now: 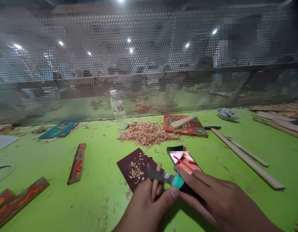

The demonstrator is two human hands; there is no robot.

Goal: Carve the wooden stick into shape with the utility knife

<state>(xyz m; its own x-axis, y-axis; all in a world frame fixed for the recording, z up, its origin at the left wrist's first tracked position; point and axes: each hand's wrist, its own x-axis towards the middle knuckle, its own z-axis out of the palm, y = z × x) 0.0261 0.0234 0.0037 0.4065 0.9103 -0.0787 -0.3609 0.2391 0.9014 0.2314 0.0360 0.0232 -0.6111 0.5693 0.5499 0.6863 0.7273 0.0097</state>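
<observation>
Whittling is looking well under way: left hand (145,206) is pinching the small wooden stick (155,186) over the brown mat (136,167), right hand (212,196) is gripping the teal-handled knife (167,178) against it, shavings pile (145,132) already lying behind, stick not yet thin.

On the table (95,180), a shavings pile (145,133) lies behind the board (135,167); a bottle (118,109) stands left of it (upright), and a phone (185,161) lies right of the board.

Table (95,193) lime green; knife handle (178,181) teal; mat (135,167) dark maroon; slat (77,163) red-green-orange swirls.
</observation>
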